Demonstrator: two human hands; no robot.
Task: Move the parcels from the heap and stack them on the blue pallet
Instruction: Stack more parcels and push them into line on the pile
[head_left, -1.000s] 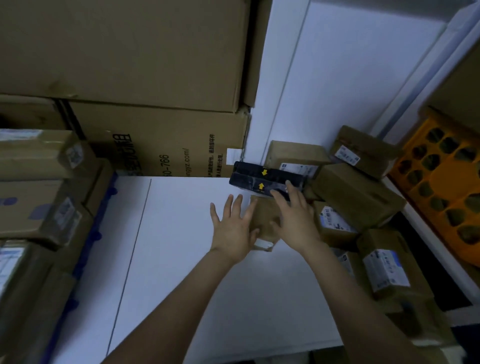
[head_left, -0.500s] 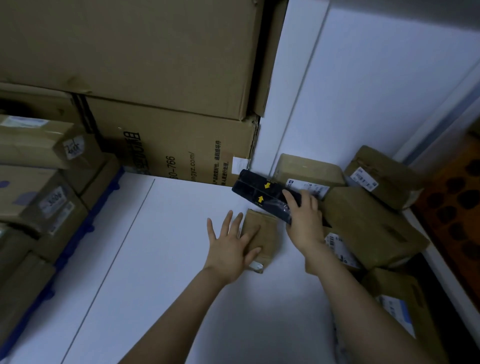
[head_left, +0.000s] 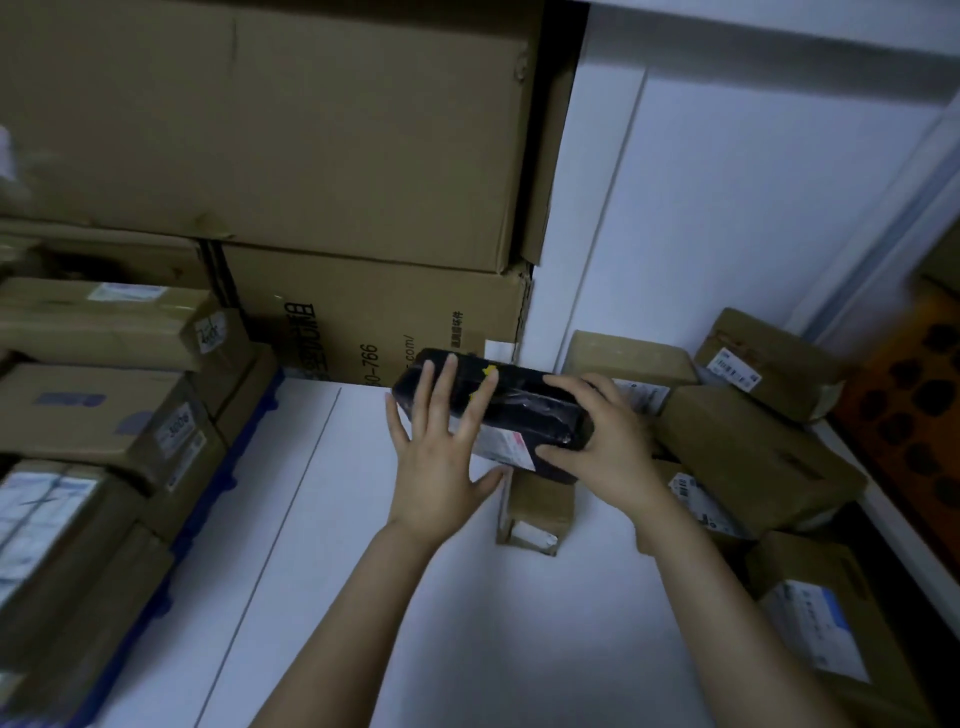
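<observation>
Black plastic-wrapped parcel (head_left: 524, 402) with yellow arrows is held above a small brown cardboard box (head_left: 537, 506), at the edge of the brown parcel heap (head_left: 748, 452). The right hand (head_left: 602, 447) curls its fingers (head_left: 569, 385) round the parcel's right end. The left hand (head_left: 436, 462) lays straight, spread fingers across its left end. The blue pallet (head_left: 208, 499), stacked with cartons, lies to the left.

Left grip (head_left: 437, 462) flat, fingers (head_left: 442, 387) spread wide; right grip (head_left: 608, 448) curled, thumb below.

You stand in a parcel storeroom: big stacked cartons (head_left: 311, 130), a heap of labelled parcels (head_left: 753, 441), a loaded blue pallet (head_left: 228, 467).
</observation>
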